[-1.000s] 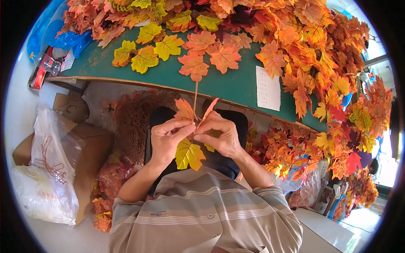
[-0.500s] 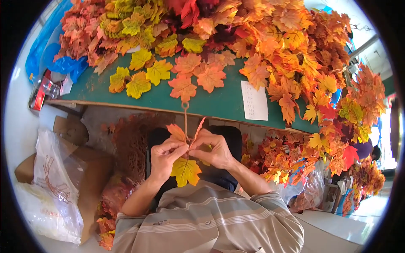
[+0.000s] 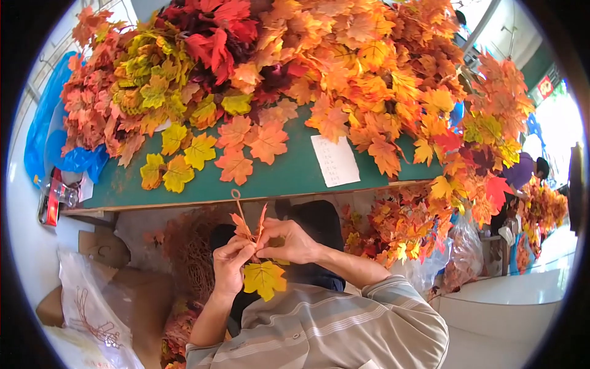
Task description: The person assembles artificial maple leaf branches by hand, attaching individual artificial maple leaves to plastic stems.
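Note:
Just in front of my body, both hands meet at a small spray of artificial maple leaves. My left hand point(image 3: 231, 265) is closed, pinching the stem point(image 3: 241, 209), whose looped end points toward the table. My right hand point(image 3: 294, 243) pinches at the base of the upright orange leaf point(image 3: 263, 220), close to the left fingertips. Another orange leaf point(image 3: 241, 226) stands beside it. Below the fingers hangs a yellow leaf point(image 3: 265, 280), with a second yellow one partly hidden by my right hand. Exactly where the stems join is covered by my fingers.
Loose orange leaves point(image 3: 235, 166) and yellow leaves point(image 3: 178, 174) lie on the green table point(image 3: 123, 187), near a paper note point(image 3: 335, 161). Heaped leaves point(image 3: 369, 67) cover its back. Plastic bags point(image 3: 92, 307) stand lower left. A person point(image 3: 522, 170) is far right.
The whole view has shifted, so table and hands sit lower and further left. Between my fingertips, the two orange leaves now stand closer together. Both hands keep their grip.

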A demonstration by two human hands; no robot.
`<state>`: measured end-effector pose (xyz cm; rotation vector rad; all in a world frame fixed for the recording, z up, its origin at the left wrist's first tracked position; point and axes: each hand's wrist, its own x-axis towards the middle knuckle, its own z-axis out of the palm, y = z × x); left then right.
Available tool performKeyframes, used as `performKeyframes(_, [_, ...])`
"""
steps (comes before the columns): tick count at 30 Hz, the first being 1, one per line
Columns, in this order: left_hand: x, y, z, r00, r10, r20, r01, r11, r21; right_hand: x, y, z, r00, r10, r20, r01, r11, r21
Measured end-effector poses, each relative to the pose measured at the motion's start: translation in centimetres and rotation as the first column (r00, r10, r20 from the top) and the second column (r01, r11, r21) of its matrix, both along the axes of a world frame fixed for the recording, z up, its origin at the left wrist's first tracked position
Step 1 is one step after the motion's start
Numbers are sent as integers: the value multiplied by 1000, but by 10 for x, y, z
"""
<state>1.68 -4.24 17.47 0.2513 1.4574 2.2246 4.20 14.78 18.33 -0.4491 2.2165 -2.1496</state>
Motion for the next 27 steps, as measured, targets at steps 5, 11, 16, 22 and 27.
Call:
performKeyframes(5, [4, 7, 5, 1000, -2, 31, 4, 999, -45, 4, 0, -1, 998, -57, 19, 58, 997, -57])
performKeyframes(11, [3, 4, -9, 994, -22, 105, 14, 997, 77, -1, 2, -1, 1000, -1, -11, 1, 1000, 1])
performKeyframes(16, [8, 8, -10, 994, 90, 61, -88, 995, -40, 0, -2, -14, 997, -49, -63, 51, 998, 32])
performKeyframes(22, [9, 5, -23, 974, 15, 228, -10, 1000, -25, 3, -2, -32, 964, -7, 265, 76, 965, -250])
performKeyframes(27, [13, 17, -27, 936, -137, 325, 92, 984, 151, 7, 33, -22, 958, -55, 282, 162, 914, -372])
